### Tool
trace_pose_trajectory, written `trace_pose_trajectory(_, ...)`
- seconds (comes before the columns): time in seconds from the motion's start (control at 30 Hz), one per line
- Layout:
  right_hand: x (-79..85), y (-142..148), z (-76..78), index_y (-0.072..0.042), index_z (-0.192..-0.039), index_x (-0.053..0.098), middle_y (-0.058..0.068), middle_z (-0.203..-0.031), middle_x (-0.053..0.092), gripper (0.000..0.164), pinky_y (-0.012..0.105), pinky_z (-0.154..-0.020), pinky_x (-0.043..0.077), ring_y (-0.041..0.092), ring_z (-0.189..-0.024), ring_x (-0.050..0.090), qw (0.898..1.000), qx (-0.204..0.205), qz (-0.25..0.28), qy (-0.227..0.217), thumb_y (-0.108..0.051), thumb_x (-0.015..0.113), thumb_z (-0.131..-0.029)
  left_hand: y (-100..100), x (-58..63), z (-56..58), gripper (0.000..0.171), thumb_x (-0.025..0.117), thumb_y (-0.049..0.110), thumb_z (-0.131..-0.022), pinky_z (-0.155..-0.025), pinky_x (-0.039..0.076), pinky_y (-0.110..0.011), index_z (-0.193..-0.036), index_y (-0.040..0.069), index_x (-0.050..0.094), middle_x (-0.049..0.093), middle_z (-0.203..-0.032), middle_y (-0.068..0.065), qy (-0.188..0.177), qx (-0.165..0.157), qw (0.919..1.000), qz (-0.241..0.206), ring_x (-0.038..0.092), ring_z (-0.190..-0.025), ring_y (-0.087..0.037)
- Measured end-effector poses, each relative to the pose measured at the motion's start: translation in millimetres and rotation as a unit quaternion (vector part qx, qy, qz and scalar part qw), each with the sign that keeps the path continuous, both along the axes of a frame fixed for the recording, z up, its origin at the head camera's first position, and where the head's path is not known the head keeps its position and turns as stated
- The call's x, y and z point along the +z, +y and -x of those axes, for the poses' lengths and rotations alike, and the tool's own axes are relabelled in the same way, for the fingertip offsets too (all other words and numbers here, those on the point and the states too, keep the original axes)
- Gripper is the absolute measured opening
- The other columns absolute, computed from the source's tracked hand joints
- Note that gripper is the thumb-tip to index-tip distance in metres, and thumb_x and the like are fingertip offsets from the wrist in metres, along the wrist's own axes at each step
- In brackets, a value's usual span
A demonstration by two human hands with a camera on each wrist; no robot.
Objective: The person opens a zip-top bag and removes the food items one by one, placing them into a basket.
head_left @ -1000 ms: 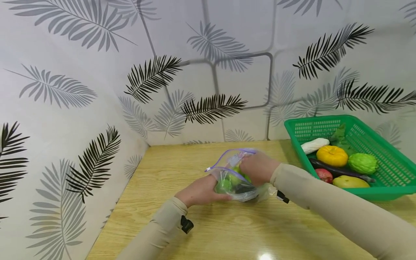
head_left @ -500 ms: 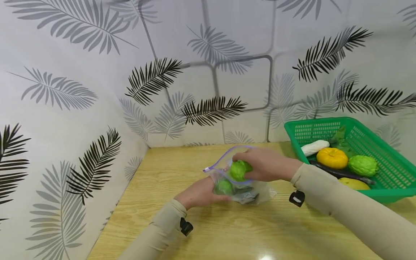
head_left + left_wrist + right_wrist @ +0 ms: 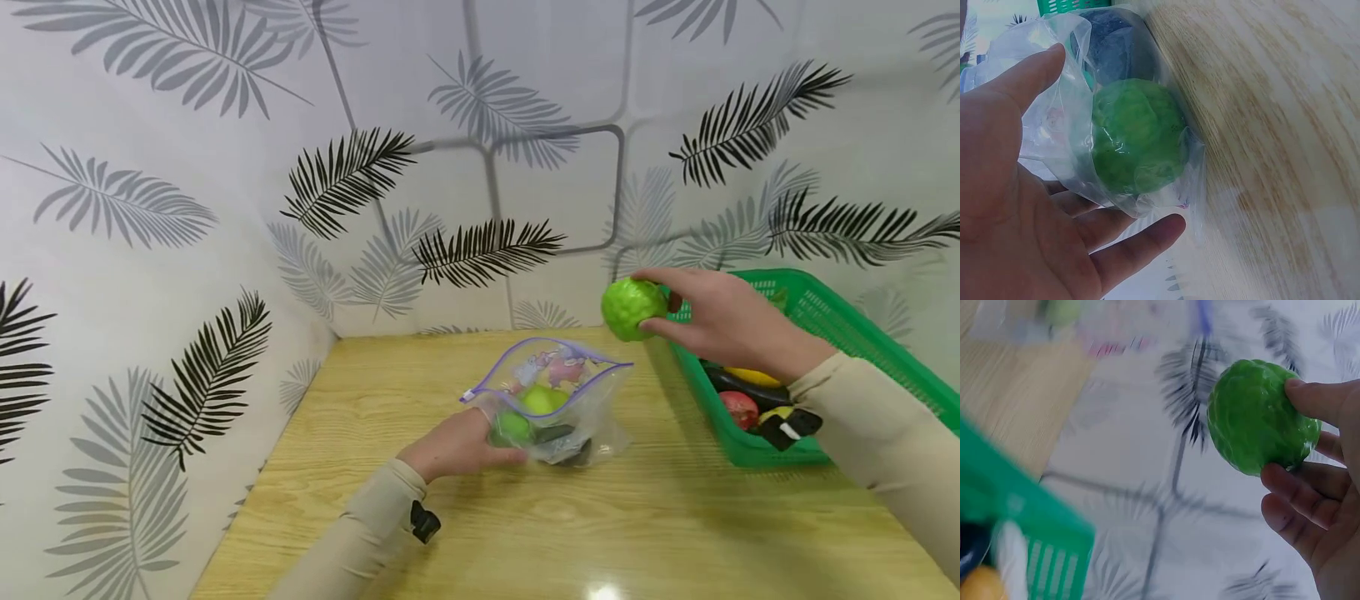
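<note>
My right hand (image 3: 738,321) pinches a bumpy green sugar apple (image 3: 633,308) between thumb and fingers, in the air beside the basket's near-left corner. In the right wrist view the sugar apple (image 3: 1257,419) shows whole at the fingertips. A clear zip bag (image 3: 600,417) with a purple-edged mouth stands open on the table. Inside it are a round green fruit (image 3: 512,427), a yellow-green fruit (image 3: 543,400) and something dark (image 3: 553,433). My left hand (image 3: 453,450) touches the bag's left side, its fingers spread and loosely bent in the left wrist view, thumb against the plastic.
A green plastic basket (image 3: 712,421) stands at the right of the wooden table (image 3: 390,383). In it lie an eggplant (image 3: 738,387), a red fruit (image 3: 740,408) and other produce, partly hidden by my right arm. A leaf-patterned wall covering (image 3: 450,183) rises behind.
My right hand has drawn the sugar apple out of the bag and carried it right and up, near the basket. The left hand has stayed at the bag.
</note>
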State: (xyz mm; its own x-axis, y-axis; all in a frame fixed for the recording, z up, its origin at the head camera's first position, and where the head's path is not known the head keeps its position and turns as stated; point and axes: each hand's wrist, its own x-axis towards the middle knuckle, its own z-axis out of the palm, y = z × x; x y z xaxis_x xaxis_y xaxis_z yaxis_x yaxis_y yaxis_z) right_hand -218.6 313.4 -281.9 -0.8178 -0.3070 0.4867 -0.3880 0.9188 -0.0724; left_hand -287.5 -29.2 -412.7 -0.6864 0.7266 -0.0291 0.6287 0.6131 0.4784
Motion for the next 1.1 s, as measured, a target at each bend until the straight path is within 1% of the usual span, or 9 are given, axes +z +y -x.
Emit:
trace_pose_trajectory(0.13,-8.6,45,0.8,-0.020,-0.138,0.042,0.006,-0.107,0.062,0.061,0.036,-0.062,0.046,0.017,-0.077,0.057,0.997,-0.065,-0.001,-0.031,-0.043,0.063,-0.085,1,-0.4,-1.2,0.085,0.062,0.063,-0.075,-0.102,0.035,-0.034,-0.142,0.020,0.030,0.025,-0.150,0.010,0.003,-0.004,1.0000,-0.004,0.035,-0.131,-0.013)
trace_pose_trajectory(0.2,-16.1,64,3.1,-0.018,-0.139,0.039,0.012,-0.115,0.060,0.063,0.043,-0.067,0.047,0.023,-0.082,0.059,0.993,-0.094,-0.005,-0.068,-0.044,0.060,-0.087,1,-0.7,-1.5,0.087,0.062,0.062,-0.076,-0.103,0.034,-0.034,-0.143,0.020,0.028,0.021,-0.151,0.013,0.003,-0.005,1.0000,-0.007,0.031,-0.132,-0.012)
trace_pose_trajectory(0.27,-26.3,80,7.0,-0.014,-0.139,0.039,0.016,-0.121,0.057,0.063,0.048,-0.072,0.047,0.029,-0.088,0.060,0.988,-0.111,-0.011,-0.108,-0.044,0.060,-0.087,0,-1.2,-1.6,0.087,0.063,0.062,-0.076,-0.103,0.034,-0.034,-0.143,0.019,0.028,0.024,-0.150,0.010,0.001,-0.002,1.0000,-0.008,0.033,-0.131,-0.013)
trace_pose_trajectory(0.4,-46.6,100,13.8,-0.010,-0.137,0.040,0.019,-0.125,0.055,0.063,0.052,-0.075,0.046,0.032,-0.095,0.060,0.976,-0.114,-0.022,-0.183,-0.039,0.063,-0.086,0,-2.0,-3.2,0.086,0.062,0.065,-0.073,-0.100,0.038,-0.035,-0.138,0.017,0.034,0.038,-0.144,-0.003,-0.008,0.008,0.9999,-0.005,0.044,-0.123,-0.016)
trace_pose_trajectory(0.53,-55.8,106,17.6,-0.008,-0.135,0.043,0.020,-0.125,0.054,0.055,0.051,-0.076,0.046,0.033,-0.098,0.060,0.975,-0.100,-0.025,-0.195,-0.024,0.064,-0.087,0,-1.5,-4.2,0.086,0.060,0.068,-0.072,-0.099,0.039,-0.036,-0.136,0.016,0.035,0.042,-0.141,-0.009,-0.008,0.010,0.9999,0.001,0.047,-0.121,-0.019)
trace_pose_trajectory(0.67,-53.8,104,18.3,-0.009,-0.132,0.048,0.018,-0.125,0.055,0.048,0.052,-0.080,0.045,0.035,-0.104,0.057,0.979,-0.091,-0.029,-0.182,-0.013,0.062,-0.086,2,0.0,-3.4,0.088,0.060,0.069,-0.072,-0.100,0.038,-0.035,-0.138,0.017,0.034,0.039,-0.143,-0.007,0.003,0.007,1.0000,0.004,0.046,-0.123,-0.019)
trace_pose_trajectory(0.83,-45.7,86,13.1,-0.013,-0.126,0.055,0.011,-0.118,0.060,0.039,0.047,-0.076,0.048,0.029,-0.100,0.059,0.977,-0.077,-0.047,-0.193,-0.017,0.062,-0.087,0,-0.4,-3.7,0.087,0.058,0.069,-0.073,-0.100,0.038,-0.036,-0.139,0.019,0.033,0.035,-0.146,-0.006,0.004,0.003,0.9999,0.010,0.044,-0.125,-0.019)
trace_pose_trajectory(0.93,-35.8,63,6.7,-0.016,-0.123,0.058,0.007,-0.113,0.063,0.035,0.044,-0.072,0.049,0.026,-0.095,0.061,0.979,-0.055,-0.057,-0.188,-0.020,0.062,-0.089,0,-0.4,-3.7,0.088,0.059,0.069,-0.073,-0.100,0.038,-0.036,-0.139,0.018,0.033,0.035,-0.145,-0.006,0.001,0.003,1.0000,0.008,0.043,-0.125,-0.019)
trace_pose_trajectory(1.1,-15.6,7,-2.2,-0.018,-0.120,0.061,0.001,-0.112,0.064,0.031,0.040,-0.072,0.050,0.020,-0.095,0.062,0.987,0.011,-0.082,-0.140,-0.019,0.061,-0.089,1,0.4,-1.6,0.090,0.061,0.066,-0.073,-0.098,0.039,-0.035,-0.141,0.016,0.031,0.037,-0.143,-0.004,0.003,-0.002,1.0000,0.000,0.045,-0.121,-0.016)
